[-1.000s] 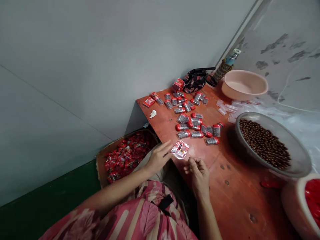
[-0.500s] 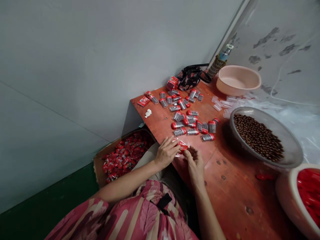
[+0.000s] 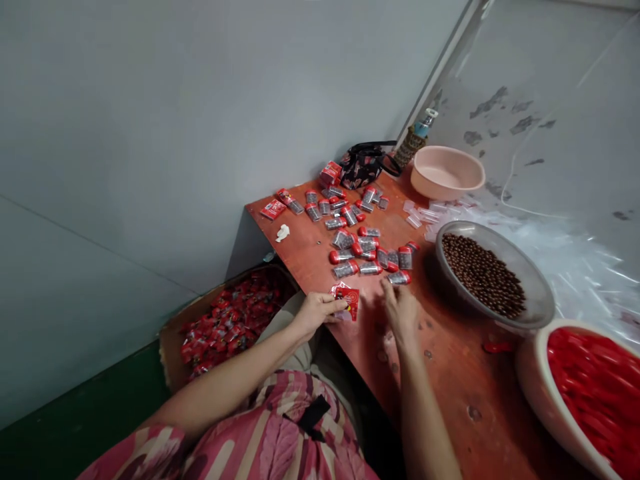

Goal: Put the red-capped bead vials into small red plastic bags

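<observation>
My left hand (image 3: 316, 313) pinches a small red printed plastic bag (image 3: 351, 301) by its left side, above the near table edge. The bag has a clear part beside the red print. My right hand (image 3: 401, 312) reaches forward over the table, its fingers extended and slightly blurred. Just beyond its fingertips lies a clear tube with a red cap (image 3: 399, 277), filled with dark beads; whether the fingers touch it I cannot tell. Several similar capped tubes (image 3: 370, 268) lie scattered across the red table (image 3: 450, 373).
A grey bowl of brown beads (image 3: 485, 273) stands to the right, beside a tub of red caps (image 3: 530, 373). Clear empty tubes (image 3: 575, 260) heap behind them. Farther back are a pink basin (image 3: 447, 190) and a dark flowered bag (image 3: 363, 167). A carton of red packets (image 3: 225, 320) sits at lower left.
My right hand has left the red bag and moved right and forward to the tubes. My left hand keeps the bag, now held out flat. The view has shifted to the right.
</observation>
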